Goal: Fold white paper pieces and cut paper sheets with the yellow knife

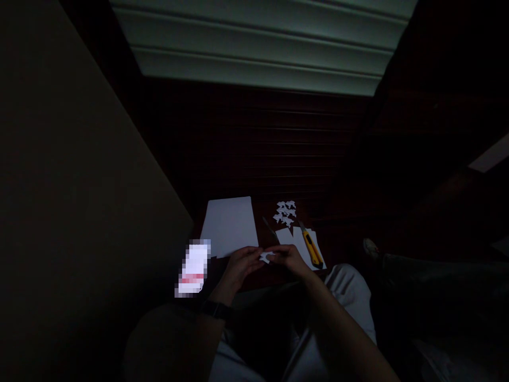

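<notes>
Both hands meet at the near edge of a small dark table, around a small folded piece of white paper (266, 257). My left hand (240, 263) pinches its left side, and a dark watch (217, 310) is on that wrist. From the right, my right hand (292, 260) grips the same paper with its fingertips. Beyond them lies a cluster of several small folded paper pieces (285, 213). A yellow utility knife (311, 246) rests on cut white paper strips (301, 241) just right of my right hand. The dim light hides the exact folds.
A stack of white paper sheets (229, 225) lies at the table's left. Next to it a thin dark tool (270, 228) points away from me. A bright pixelated screen (193, 269) is at the left edge. A wall (79, 185) stands left; another person's leg (421, 270) is at right.
</notes>
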`<state>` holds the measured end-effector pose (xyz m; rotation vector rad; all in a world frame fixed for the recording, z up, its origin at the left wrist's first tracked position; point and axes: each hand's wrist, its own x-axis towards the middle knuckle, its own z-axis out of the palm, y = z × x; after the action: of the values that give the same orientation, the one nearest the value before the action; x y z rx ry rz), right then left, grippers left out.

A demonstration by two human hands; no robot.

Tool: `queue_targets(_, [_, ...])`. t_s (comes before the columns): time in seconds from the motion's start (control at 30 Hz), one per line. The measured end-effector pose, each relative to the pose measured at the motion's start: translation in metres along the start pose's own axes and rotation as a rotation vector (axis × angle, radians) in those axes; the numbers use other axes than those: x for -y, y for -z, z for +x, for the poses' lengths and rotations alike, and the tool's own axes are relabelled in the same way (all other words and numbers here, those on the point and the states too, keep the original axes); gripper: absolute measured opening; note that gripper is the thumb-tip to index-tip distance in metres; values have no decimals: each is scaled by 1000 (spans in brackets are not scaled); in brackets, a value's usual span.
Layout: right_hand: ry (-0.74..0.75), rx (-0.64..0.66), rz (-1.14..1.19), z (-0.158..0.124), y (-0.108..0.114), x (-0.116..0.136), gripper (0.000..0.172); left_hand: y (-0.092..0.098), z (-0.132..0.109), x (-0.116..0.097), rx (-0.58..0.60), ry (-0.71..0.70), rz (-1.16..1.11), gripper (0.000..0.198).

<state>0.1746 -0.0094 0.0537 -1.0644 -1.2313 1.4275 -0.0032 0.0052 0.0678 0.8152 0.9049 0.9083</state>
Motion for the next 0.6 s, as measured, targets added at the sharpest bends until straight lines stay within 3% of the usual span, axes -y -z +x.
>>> queue_targets(0.2, [-37, -29, 102, 0, -1, -7, 35, -4, -7, 0, 84, -14, 39, 46])
queue_targets(0.6, [-44, -18, 162, -3, -1, -14, 40, -7, -7, 2, 29, -34, 20, 39])
